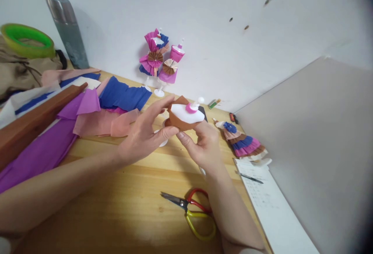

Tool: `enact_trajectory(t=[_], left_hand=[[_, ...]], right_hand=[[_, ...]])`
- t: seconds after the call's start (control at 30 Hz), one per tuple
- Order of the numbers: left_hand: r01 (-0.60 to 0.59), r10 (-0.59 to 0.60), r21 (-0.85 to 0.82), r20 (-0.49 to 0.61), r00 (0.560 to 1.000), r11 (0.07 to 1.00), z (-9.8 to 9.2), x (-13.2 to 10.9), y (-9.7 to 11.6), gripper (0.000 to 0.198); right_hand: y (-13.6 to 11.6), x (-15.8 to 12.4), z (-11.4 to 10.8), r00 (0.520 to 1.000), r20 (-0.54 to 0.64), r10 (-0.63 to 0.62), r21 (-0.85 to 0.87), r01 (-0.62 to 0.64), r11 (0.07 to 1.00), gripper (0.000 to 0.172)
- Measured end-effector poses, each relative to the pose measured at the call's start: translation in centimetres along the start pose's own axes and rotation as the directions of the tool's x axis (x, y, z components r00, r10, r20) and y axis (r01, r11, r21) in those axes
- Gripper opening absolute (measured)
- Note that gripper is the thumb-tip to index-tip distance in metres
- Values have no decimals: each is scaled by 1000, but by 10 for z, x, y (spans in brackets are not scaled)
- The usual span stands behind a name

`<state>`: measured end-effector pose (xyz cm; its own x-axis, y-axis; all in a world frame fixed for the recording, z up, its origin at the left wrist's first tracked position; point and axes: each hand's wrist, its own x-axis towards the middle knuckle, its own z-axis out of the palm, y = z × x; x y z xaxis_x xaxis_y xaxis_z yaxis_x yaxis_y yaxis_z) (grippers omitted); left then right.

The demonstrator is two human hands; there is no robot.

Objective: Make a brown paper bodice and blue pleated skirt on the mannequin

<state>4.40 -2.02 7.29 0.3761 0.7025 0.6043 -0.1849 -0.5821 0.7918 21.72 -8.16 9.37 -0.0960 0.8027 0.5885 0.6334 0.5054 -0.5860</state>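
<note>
A small white mannequin [185,112] with a pink band round its neck and a white knob on top is held up over the table, tilted. Brown crepe paper [183,124] wraps around its upper body. My left hand [144,133] pinches the paper's left side between thumb and fingers. On the other side, my right hand [204,143] grips the paper and the body, its thumb pressed to the front. The lower part of the mannequin is mostly hidden behind my hands.
Scissors [185,204] with red and yellow handles lie in front. Crepe paper strips [124,94] spread at left, near a steel bottle [68,32]. Two dressed mannequins [154,58] stand by the wall. A layered paper dress [244,143] and a paper pad [271,203] with a pen lie right.
</note>
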Motion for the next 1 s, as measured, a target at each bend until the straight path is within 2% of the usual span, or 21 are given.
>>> enact_trajectory(t=[0.07,0.13,0.2,0.27,0.33,0.4,0.47,0.57,0.7,0.77,0.9,1.0], left_hand=[[-76,77,19,-51,996,997,0,0,5,58],[-170,172,31,-54,984,985,0,2,9,60],[-209,212,65,-41,976,976,-1,5,12,53],[-191,195,101,-30,980,976,-3,7,16,44],[-184,187,111,-14,982,977,-5,9,21,38],[-198,198,127,18,980,972,-8,11,26,36],[-230,227,137,39,973,963,-12,14,29,33],[-281,278,145,44,960,949,-18,21,31,27],[-442,427,192,118,897,876,-25,31,31,24],[-447,425,188,146,894,875,-26,35,33,20],[-378,351,162,174,920,911,-26,38,39,9],[-382,353,166,180,918,909,-26,38,41,6]], right_hand=[[-4,1,-5,998,29,-59,-55,61,997,21],[-6,1,-9,995,29,-95,-53,97,994,26],[-6,0,-12,993,-36,-113,3,113,994,34],[-6,0,-15,982,-149,-114,59,124,991,39],[-6,1,-17,960,-240,-143,50,160,986,38],[-7,2,-22,941,-265,-213,-7,219,976,33],[-8,4,-28,930,-232,-284,-57,278,959,28],[-5,6,-39,938,-143,-317,-81,308,948,25],[4,6,-46,947,-106,-303,-84,295,952,19],[8,7,-46,946,-127,-299,-87,289,953,16],[8,10,-45,949,-136,-285,-87,275,957,23],[6,12,-47,948,-117,-297,-64,291,955,18]])
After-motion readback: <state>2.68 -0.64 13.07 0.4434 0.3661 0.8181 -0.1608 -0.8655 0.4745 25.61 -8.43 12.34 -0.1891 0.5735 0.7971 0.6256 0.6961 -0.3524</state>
